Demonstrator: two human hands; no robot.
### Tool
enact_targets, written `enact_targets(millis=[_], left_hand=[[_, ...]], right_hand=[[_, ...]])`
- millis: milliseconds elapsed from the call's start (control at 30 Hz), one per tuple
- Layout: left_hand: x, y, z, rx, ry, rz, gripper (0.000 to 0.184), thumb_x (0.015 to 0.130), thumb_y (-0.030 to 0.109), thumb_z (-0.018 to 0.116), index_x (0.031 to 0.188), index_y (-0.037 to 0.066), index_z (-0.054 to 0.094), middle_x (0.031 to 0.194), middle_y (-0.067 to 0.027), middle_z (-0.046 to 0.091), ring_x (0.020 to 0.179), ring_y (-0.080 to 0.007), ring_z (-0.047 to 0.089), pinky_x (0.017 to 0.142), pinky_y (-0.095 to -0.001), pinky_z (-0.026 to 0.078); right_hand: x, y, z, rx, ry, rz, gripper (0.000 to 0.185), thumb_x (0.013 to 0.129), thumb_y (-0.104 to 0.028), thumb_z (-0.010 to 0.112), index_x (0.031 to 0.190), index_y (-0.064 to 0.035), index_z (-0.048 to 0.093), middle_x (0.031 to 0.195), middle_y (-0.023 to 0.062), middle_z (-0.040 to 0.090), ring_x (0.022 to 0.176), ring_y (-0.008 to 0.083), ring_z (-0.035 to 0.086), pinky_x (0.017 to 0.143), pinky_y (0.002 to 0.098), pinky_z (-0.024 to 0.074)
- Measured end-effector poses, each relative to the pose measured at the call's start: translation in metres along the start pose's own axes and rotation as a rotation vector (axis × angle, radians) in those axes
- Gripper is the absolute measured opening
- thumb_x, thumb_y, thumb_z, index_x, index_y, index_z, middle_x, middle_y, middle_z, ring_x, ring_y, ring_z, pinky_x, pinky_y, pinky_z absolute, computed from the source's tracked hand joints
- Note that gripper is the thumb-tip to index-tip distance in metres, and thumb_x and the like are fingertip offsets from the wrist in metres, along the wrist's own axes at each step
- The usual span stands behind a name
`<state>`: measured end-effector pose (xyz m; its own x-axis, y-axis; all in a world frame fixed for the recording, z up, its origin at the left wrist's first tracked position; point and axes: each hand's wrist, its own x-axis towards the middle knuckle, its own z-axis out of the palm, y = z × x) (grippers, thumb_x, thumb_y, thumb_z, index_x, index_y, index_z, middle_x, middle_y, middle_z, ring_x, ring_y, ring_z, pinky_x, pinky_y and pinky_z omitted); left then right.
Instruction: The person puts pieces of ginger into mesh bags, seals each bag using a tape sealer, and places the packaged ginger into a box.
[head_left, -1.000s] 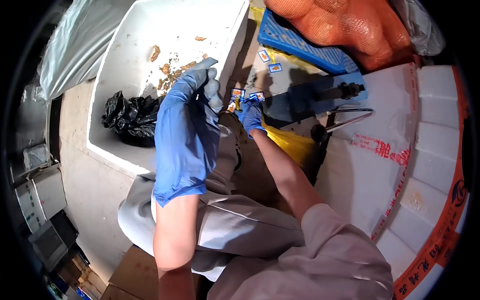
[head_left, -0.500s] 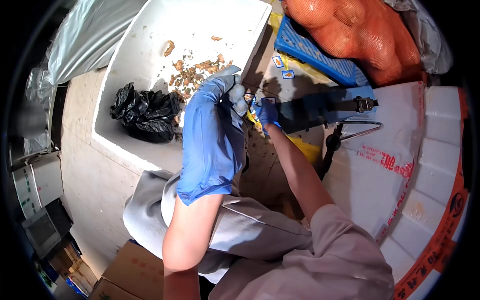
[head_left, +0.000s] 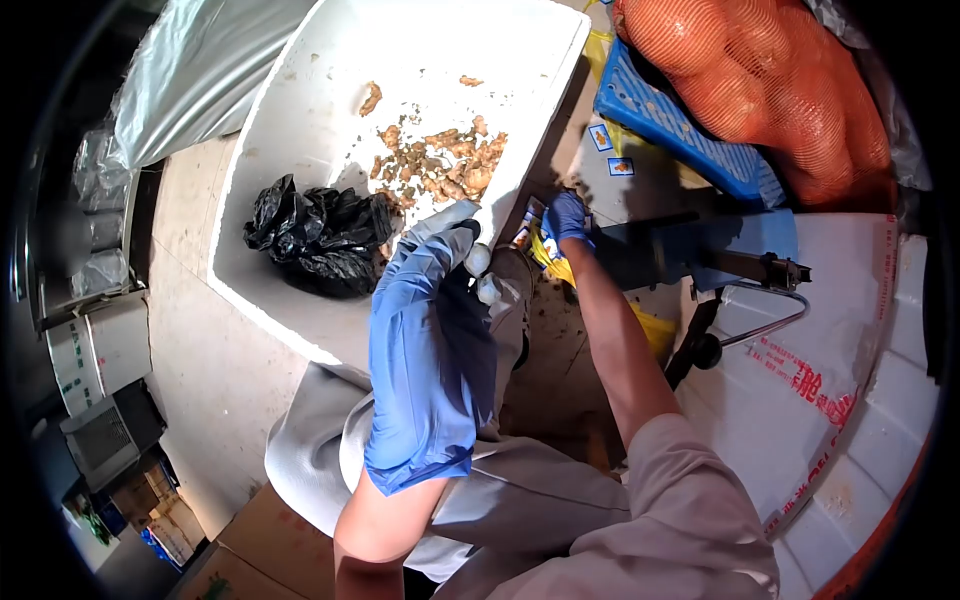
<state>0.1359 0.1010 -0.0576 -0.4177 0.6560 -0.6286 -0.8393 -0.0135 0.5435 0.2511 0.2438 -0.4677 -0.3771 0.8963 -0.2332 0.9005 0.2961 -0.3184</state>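
Observation:
My left hand (head_left: 435, 330), in a loose blue glove, is raised beside the rim of the white foam box (head_left: 275, 325). Its fingers are curled, their tips pale and dirty; whatever they hold, if anything, is hidden. Knobbly brown pieces like ginger root (head_left: 450, 165) lie in the box beyond it, near a crumpled black plastic bag (head_left: 325, 235). My right hand (head_left: 567, 220), also gloved in blue, reaches low to the right of the box, fingers closed on yellow printed plastic (head_left: 548, 258). Small blue-edged picture labels (head_left: 620, 167) lie on the floor beyond it.
Orange mesh sacks (head_left: 750, 75) fill the upper right beside a blue plastic crate (head_left: 690, 130). A blue-covered object with a black bar and metal handle (head_left: 765, 325) stands right of my right arm, near white foam boxes (head_left: 850, 300). Cardboard (head_left: 270, 545) lies below.
The view has shifted, so the scene sits further right and lower. My left hand is lower relative to the box, uncovering more brown pieces. More yellow plastic shows at my right hand.

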Motion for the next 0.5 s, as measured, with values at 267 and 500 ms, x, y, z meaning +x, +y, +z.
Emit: enact_targets(millis=[267,500], left_hand=[[0.009,-0.009,-0.004,0.218,-0.079,-0.095,0.014,0.079,0.012,0.048,0.089,0.005,0.053,0.069,-0.0017,0.051,0.057,-0.0089,0.046,0.047,-0.0187,0.036],[0.041,-0.046,-0.03,0.349,-0.101,-0.486,0.027,0.084,0.028,0.045,0.085,0.001,0.049,0.067,-0.0077,0.05,0.055,-0.0194,0.05,0.051,-0.0317,0.045]], right_hand=[[-0.06,-0.027,-0.094,-0.084,0.37,-0.088,0.014,0.075,-0.011,0.045,0.071,-0.0034,0.057,0.069,0.015,0.057,0.068,0.0294,0.056,0.06,0.0374,0.0441],[-0.162,-0.086,-0.171,0.716,0.755,0.003,0.023,0.085,-0.015,0.042,0.097,-0.0005,0.055,0.093,0.0166,0.057,0.086,0.0302,0.054,0.075,0.034,0.0422]])
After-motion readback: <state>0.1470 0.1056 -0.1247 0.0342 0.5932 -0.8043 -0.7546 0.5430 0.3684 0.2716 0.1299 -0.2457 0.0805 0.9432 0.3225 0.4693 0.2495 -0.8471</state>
